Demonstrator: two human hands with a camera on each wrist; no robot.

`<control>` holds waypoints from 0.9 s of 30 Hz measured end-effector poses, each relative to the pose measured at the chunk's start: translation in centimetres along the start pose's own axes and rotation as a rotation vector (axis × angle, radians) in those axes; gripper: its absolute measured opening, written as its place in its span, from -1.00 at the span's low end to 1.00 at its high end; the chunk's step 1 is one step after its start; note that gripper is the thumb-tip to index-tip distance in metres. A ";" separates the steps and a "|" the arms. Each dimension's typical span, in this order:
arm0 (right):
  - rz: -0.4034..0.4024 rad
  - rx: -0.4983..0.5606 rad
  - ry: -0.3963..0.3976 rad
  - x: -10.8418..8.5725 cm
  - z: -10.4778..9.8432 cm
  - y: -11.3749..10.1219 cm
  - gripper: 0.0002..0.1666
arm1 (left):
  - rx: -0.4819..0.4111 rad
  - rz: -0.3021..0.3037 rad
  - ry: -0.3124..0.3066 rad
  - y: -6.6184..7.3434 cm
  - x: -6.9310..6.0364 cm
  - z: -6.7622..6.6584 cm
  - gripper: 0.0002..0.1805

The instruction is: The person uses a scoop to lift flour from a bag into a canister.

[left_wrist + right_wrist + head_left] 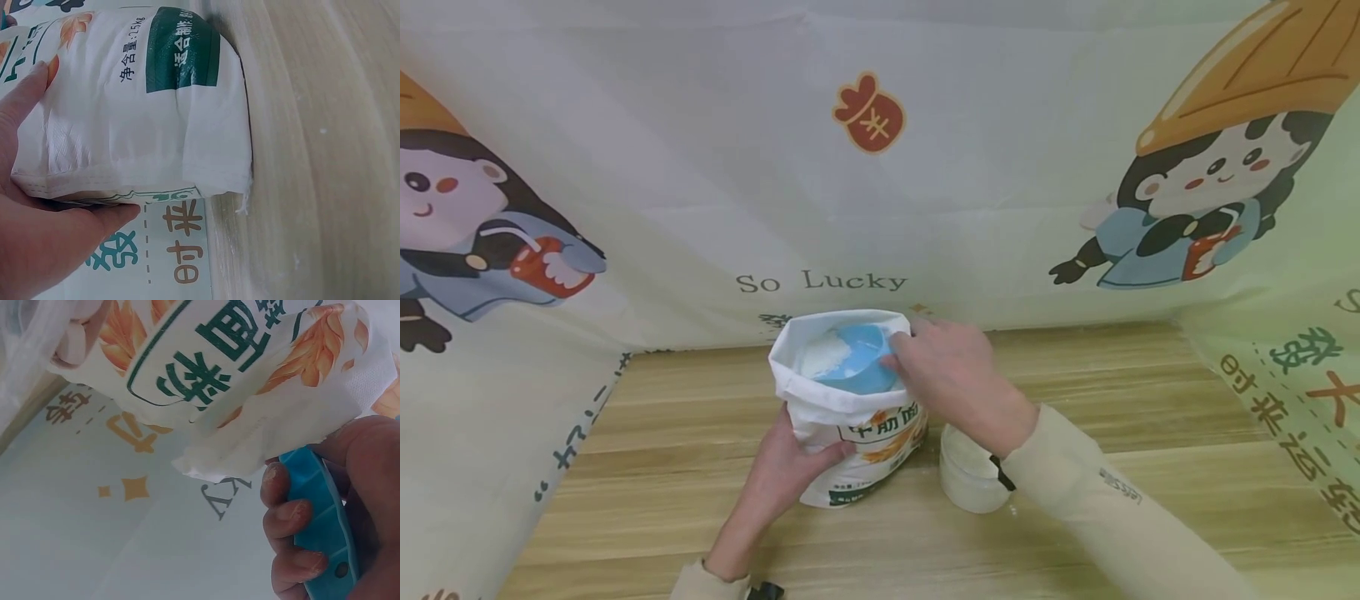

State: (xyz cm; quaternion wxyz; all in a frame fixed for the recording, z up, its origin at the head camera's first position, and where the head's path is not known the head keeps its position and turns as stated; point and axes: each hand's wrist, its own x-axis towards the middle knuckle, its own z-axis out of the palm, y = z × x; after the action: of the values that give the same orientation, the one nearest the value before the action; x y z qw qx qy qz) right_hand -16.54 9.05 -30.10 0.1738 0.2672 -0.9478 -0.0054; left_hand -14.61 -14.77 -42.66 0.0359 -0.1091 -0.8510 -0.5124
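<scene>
A white flour bag (868, 467) stands upright with its mouth rolled back, white flour (822, 354) showing inside. My left hand (775, 462) grips the bag's lower left side, thumb across the printed front; its fingers in the left wrist view (28, 103) lie against both sides of the bag. Over the bag's right rim, my right hand (951, 367) holds a blue scoop (861, 358) whose bowl is inside the bag, with flour at its left edge. In the right wrist view, fingers curl round the scoop's ribbed blue handle (322, 519).
A translucent round tub (973, 479) stands on the wood-grain table (647, 483), right of the bag and partly under my right wrist. White specks lie beside the tub. A printed cloth (715, 167) hangs behind the table and along both sides.
</scene>
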 end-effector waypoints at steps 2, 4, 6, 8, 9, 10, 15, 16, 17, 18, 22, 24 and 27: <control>-0.003 0.009 0.024 -0.2 0.2 0.2 -0.66 | 0.001 0.003 -0.007 0.0 0.0 0.0 -0.07; -0.013 0.017 0.058 -0.3 0.4 0.3 -0.67 | 0.000 0.007 -0.013 0.0 0.1 -0.1 -0.06; -0.024 0.025 0.090 -0.5 0.7 0.5 -0.68 | -0.005 0.011 -0.017 -0.1 0.1 -0.1 -0.05; -0.035 0.035 0.117 -0.6 1.0 0.6 -0.69 | -0.007 0.013 -0.015 -0.1 0.1 -0.1 -0.04; -0.039 0.042 0.125 -0.7 1.1 0.7 -0.70 | -0.007 0.012 -0.013 -0.1 0.1 -0.1 -0.04; -0.042 0.051 0.133 -0.8 1.2 0.8 -0.70 | -0.007 0.011 -0.012 -0.1 0.0 -0.1 -0.03; -0.045 0.107 0.142 -1.0 1.5 1.1 -0.73 | 0.001 0.002 -0.011 0.0 0.0 -0.2 -0.03; -0.046 0.117 0.146 -1.0 1.6 1.2 -0.73 | 0.002 0.002 -0.013 0.0 0.0 -0.1 -0.03; -0.047 0.126 0.148 -1.1 1.7 1.2 -0.73 | 0.002 0.002 -0.013 0.0 0.1 -0.1 -0.03; -0.047 0.132 0.150 -1.1 1.7 1.3 -0.73 | 0.003 0.003 -0.014 0.0 0.1 -0.1 -0.03; -0.046 0.159 0.162 -1.3 1.9 1.5 -0.73 | 0.004 0.007 -0.015 -0.1 0.1 -0.1 -0.03; -0.048 0.172 0.172 -1.4 2.0 1.6 -0.73 | 0.000 0.007 -0.017 -0.1 0.1 -0.1 -0.03; -0.055 0.193 0.190 -1.5 2.3 1.7 -0.72 | -0.005 0.006 -0.018 -0.1 0.1 -0.1 -0.03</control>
State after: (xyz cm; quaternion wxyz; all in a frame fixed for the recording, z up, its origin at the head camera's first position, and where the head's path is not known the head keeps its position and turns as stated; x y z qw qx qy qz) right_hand -16.99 11.08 -32.58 0.2359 0.3077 -0.9156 0.1064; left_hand -14.70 -14.93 -42.69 0.0296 -0.1161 -0.8498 -0.5133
